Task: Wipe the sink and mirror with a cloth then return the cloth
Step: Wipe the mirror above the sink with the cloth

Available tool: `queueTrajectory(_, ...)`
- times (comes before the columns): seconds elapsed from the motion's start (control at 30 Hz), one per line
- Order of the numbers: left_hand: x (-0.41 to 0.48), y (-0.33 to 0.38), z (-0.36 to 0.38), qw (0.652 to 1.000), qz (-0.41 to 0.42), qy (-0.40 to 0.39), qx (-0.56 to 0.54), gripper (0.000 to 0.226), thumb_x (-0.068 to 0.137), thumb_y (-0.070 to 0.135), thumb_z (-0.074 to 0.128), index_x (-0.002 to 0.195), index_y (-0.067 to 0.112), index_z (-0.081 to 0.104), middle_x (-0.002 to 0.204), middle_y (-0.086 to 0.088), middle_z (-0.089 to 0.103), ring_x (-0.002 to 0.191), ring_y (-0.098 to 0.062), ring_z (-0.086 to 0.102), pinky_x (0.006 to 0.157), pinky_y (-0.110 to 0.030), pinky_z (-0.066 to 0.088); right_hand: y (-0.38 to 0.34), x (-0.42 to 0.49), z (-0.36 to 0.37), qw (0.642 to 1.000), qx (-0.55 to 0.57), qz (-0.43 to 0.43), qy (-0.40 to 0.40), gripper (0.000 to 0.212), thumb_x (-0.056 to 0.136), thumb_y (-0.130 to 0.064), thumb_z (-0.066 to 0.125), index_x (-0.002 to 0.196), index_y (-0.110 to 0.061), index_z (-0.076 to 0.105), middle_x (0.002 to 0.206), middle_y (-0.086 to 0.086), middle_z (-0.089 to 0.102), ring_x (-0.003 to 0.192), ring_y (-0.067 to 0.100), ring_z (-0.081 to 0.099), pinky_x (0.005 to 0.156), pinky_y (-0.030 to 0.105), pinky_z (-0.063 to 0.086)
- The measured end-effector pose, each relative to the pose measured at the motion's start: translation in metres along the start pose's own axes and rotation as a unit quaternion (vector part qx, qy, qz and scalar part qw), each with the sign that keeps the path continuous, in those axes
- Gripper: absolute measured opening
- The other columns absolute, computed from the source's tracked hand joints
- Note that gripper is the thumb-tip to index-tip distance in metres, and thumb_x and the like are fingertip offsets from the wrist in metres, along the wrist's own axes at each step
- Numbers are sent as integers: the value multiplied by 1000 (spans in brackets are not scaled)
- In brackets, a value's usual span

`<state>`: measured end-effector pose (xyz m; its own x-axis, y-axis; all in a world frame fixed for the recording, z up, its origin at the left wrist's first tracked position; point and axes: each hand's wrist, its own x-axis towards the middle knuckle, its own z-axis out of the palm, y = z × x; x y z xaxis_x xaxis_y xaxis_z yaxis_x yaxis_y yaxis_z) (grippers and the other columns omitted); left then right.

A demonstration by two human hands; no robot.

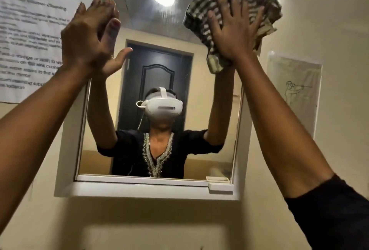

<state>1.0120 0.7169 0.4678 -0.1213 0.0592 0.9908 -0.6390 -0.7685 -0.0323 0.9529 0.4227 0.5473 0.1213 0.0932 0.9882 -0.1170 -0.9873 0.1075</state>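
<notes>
At the mirror's [159, 90] upper right corner, the right hand [233, 30] spreads wide and flat over the bunched striped cloth [265, 6], pinning it against the glass. The open palm looks chosen to press a broad patch of cloth evenly onto the surface for wiping, not to grip it. Part of the cloth hangs loose below the palm, toward the mirror's right edge.

At the mirror's upper left edge, the left hand [89, 38] is open and holds nothing, its fingers [103, 8] laid on the glass by the frame [147, 189]; it probably steadies the person while they reach high. On the wall left of the mirror hangs a printed sheet [30, 36]; right of the mirror, a drawing [295, 90].

The sink is out of view below the mirror, so its state cannot be told. The mirror wipe seems under way at the top, with the lower glass likely left to cover before the cloth goes back.
</notes>
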Motion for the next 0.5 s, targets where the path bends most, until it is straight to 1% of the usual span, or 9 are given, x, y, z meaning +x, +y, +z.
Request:
queueTrajectory(0.1,-1,-1,1,1000,1,-1,-6,56,97,48,28,137,12,43,143,-12,45,136,-22,35,114,-32,20,-2,-68,0,1000,18,-7,-19,54,97,-53,18,147,-38,8,157,8,13,145,27,0,111,60,-8)
queueTrajectory(0.2,1,0,0,1000,-2,0,4,54,97,49,28,134,14,47,140,-13,50,132,-28,41,113,-35,24,-14,-177,-3,996,41,-15,-82,49,99,-46,18,146,-42,6,157,6,16,145,22,-6,113,59,-4)
queueTrajectory(0.23,1,2,0,1000,-3,0,5,53,97,48,28,132,14,48,137,-14,52,130,-29,44,112,-33,24,-17,-214,-3,991,65,-23,-114,48,99,-44,17,146,-43,8,156,5,20,144,19,-8,115,55,0)
queueTrajectory(0.27,0,3,-1,1000,-5,1,6,53,97,48,29,130,12,50,135,-15,53,127,-30,46,112,-31,23,-19,-246,-4,984,98,-34,-148,47,98,-44,17,145,-46,11,155,3,24,144,15,-9,116,48,6)
queueTrajectory(0.3,0,4,-2,1000,-8,1,6,53,97,48,29,129,12,50,134,-15,54,126,-30,48,111,-27,22,-19,-270,-6,973,134,-47,-181,45,98,-44,17,143,-48,15,154,0,26,144,12,-10,114,38,11)
queueTrajectory(0.33,0,4,-2,1000,-10,0,6,53,96,48,29,129,12,50,134,-15,55,125,-29,48,109,-23,20,-18,-286,-8,962,165,-60,-209,44,98,-45,17,141,-50,19,153,-5,26,144,11,-10,113,29,13)
queueTrajectory(0.4,0,5,-2,1000,-18,-1,7,54,96,50,28,132,15,49,136,-11,54,127,-26,47,108,-18,17,-12,-297,-14,945,196,-91,-246,42,98,-44,18,139,-48,27,150,-11,28,145,10,-5,111,16,5)
queueTrajectory(0.43,1,5,-2,1000,-22,1,7,54,96,51,28,133,17,48,138,-9,53,129,-23,45,109,-19,18,-11,-298,-16,940,189,-121,-256,42,99,-43,19,139,-44,32,148,-11,32,145,12,-1,111,14,4)
queueTrajectory(0.5,1,3,0,999,-32,1,9,56,95,54,27,134,20,47,139,-6,51,131,-21,43,110,-23,21,-13,-294,-15,926,143,-224,-267,43,99,-41,21,138,-38,39,147,-6,40,145,17,4,114,19,2)
